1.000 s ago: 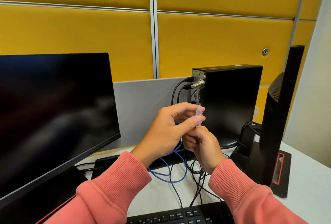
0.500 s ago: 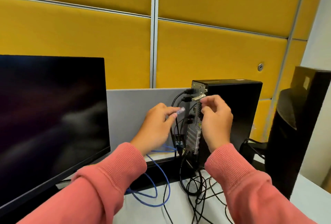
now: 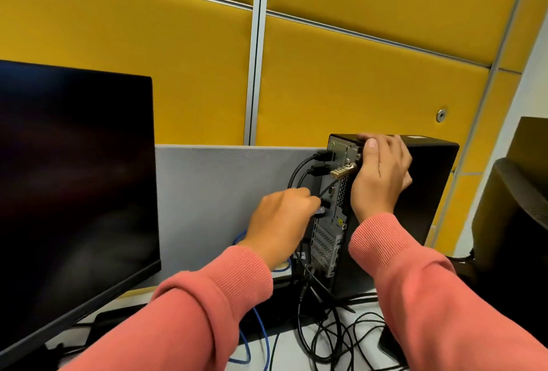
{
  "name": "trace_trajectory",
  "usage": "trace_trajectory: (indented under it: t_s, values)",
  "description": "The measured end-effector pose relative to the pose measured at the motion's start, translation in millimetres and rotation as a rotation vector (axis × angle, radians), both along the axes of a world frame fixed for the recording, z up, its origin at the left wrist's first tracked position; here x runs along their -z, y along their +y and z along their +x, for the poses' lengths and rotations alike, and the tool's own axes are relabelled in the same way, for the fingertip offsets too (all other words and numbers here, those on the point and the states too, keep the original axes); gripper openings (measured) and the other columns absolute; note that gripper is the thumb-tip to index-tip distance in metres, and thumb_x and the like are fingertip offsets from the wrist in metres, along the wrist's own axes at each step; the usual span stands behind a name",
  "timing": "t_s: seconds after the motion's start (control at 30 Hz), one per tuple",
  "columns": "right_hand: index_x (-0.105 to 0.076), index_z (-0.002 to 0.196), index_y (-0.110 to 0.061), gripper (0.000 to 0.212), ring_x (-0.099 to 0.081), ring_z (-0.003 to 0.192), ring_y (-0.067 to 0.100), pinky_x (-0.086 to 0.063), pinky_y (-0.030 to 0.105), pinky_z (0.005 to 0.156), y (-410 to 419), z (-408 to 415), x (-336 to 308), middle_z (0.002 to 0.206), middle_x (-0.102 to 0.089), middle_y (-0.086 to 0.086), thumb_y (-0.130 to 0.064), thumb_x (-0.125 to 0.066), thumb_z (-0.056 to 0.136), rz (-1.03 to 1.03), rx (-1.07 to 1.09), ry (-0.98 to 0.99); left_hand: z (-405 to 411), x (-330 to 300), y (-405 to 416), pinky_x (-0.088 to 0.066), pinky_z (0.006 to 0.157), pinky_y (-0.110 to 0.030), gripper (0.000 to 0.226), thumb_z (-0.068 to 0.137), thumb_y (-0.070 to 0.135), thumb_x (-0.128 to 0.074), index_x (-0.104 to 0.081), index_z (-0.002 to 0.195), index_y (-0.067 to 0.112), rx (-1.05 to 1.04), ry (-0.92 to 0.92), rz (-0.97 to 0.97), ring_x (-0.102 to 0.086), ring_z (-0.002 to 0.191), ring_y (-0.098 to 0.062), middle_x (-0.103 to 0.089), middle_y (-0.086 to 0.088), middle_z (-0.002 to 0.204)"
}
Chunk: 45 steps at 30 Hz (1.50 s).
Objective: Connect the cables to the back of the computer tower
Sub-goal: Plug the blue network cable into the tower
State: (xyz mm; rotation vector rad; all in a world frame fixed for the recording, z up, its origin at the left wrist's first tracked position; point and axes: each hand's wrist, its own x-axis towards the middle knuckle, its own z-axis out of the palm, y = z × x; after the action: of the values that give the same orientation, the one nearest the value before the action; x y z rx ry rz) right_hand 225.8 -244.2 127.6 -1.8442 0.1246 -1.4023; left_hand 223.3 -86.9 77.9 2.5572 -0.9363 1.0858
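Fingers [image 3: 308, 203] of the left hand [image 3: 280, 222] pinch the plug of the blue cable [image 3: 261, 335], its tip pointing right at the rear panel of the computer tower [image 3: 427, 192] and almost touching it. This cable trails down over the desk [image 3: 284, 347] among loose black cables [image 3: 335, 338]. Farther back, the right hand [image 3: 379, 174] grips the tower's top rear corner, thumb curled over the edge. The tower stands upright, long axis vertical. A yellow sticker on the panel is too small to read.
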Motion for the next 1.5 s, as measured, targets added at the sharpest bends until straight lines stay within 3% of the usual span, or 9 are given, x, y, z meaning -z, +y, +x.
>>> trace_trajectory:
  t_s: [0.07, 0.2, 0.27, 0.37, 0.5, 0.97, 1.27, 1.5]
  values:
    - [-0.067, 0.109, -0.031, 0.038, -0.027, 0.144, 0.009, -0.014, 0.041, 0.109, 1, 5, 4, 0.122, -0.047, -0.023, -0.036, -0.03, 0.103, 0.013, 0.014, -0.039, 10, 10, -5, -0.031, 0.058, -0.031, 0.027, 0.068, 0.008, -0.091, -0.07, 0.076, 0.023, -0.026, -0.083, 0.054, -0.053, 0.067, -0.02, -0.06, 0.006, 0.067]
    - [-0.063, 0.104, -0.033, 0.031, -0.029, 0.143, 0.01, -0.015, 0.038, 0.107, 1, 15, 9, 0.12, -0.046, -0.023, -0.034, -0.032, 0.103, 0.005, 0.039, -0.106, 19, 20, -11, -0.026, 0.066, -0.035, 0.012, 0.08, 0.011, -0.084, -0.074, 0.079, 0.018, 0.015, -0.255, -0.024, -0.045, 0.076, -0.023, -0.062, 0.005, 0.066]
    - [-0.064, 0.104, -0.031, 0.032, -0.03, 0.142, 0.01, -0.015, 0.038, 0.106, 1, 19, 10, 0.121, -0.049, -0.021, -0.034, -0.032, 0.103, 0.004, 0.045, -0.133, 23, 23, -13, -0.024, 0.068, -0.036, 0.01, 0.092, 0.013, -0.069, -0.075, 0.084, 0.016, 0.032, -0.333, -0.041, -0.045, 0.078, -0.024, -0.063, 0.003, 0.07]
    - [-0.065, 0.105, -0.03, 0.033, -0.029, 0.142, 0.01, -0.015, 0.038, 0.105, 1, 25, 12, 0.124, -0.052, -0.019, -0.034, -0.032, 0.103, 0.011, 0.053, -0.159, 30, 27, -16, -0.02, 0.069, -0.036, 0.036, 0.103, 0.013, -0.044, -0.073, 0.083, 0.015, 0.032, -0.449, 0.006, -0.046, 0.078, -0.025, -0.061, 0.002, 0.07]
    - [-0.065, 0.104, -0.03, 0.031, -0.029, 0.143, 0.009, -0.015, 0.04, 0.107, 1, 28, 13, 0.123, -0.052, -0.02, -0.032, -0.034, 0.104, 0.021, 0.045, -0.18, 30, 28, -12, -0.028, 0.066, -0.038, 0.061, 0.112, 0.013, -0.019, -0.07, 0.081, 0.015, 0.046, -0.522, 0.059, -0.05, 0.076, -0.025, -0.06, 0.0, 0.071]
    - [-0.065, 0.104, -0.028, 0.032, -0.031, 0.141, 0.008, -0.02, 0.046, 0.108, 1, 29, 15, 0.123, -0.056, -0.017, -0.033, -0.034, 0.102, 0.035, 0.045, -0.196, 39, 30, -17, -0.028, 0.068, -0.038, 0.016, 0.093, 0.006, -0.07, -0.068, 0.079, 0.015, 0.077, -0.585, 0.106, -0.05, 0.077, -0.025, -0.057, 0.0, 0.072]
    - [-0.066, 0.103, -0.029, 0.033, -0.03, 0.142, 0.009, -0.019, 0.041, 0.106, 1, 31, 14, 0.122, -0.054, -0.02, -0.035, -0.033, 0.102, 0.036, 0.049, -0.2, 43, 28, -19, -0.026, 0.066, -0.034, 0.022, 0.082, -0.01, -0.066, -0.066, 0.082, 0.012, 0.124, -0.53, 0.075, -0.051, 0.07, -0.025, -0.055, -0.003, 0.07]
    - [-0.065, 0.103, -0.029, 0.032, -0.031, 0.141, 0.009, -0.019, 0.04, 0.105, 1, 31, 15, 0.122, -0.054, -0.018, -0.034, -0.033, 0.102, 0.034, 0.053, -0.198, 48, 29, -18, -0.029, 0.066, -0.034, 0.02, 0.08, -0.009, -0.071, -0.068, 0.086, 0.011, 0.177, -0.521, 0.128, -0.052, 0.071, -0.024, -0.057, -0.004, 0.074]
